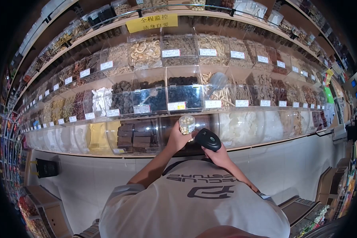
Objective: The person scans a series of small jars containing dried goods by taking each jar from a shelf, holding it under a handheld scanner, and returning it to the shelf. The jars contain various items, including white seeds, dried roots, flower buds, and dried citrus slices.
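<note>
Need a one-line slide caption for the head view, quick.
Left hand holds a small jar before the right hand's black scanner, facing bulk bins.

A long curved display shelf (265,147) runs from nine o'clock round to three, stacked with clear bins (182,95) of dried goods, white price labels (176,106) in front, a yellow sign (151,22) at twelve.

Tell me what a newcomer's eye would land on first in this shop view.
First, the curved wall of clear bins filled with dried goods, tier on tier across the upper half, each with a white price label, under a yellow sign at the top. Then, at centre, the left hand holding up a small clear jar of pale round pieces, with the right hand aiming a black handheld scanner beside it.
</note>
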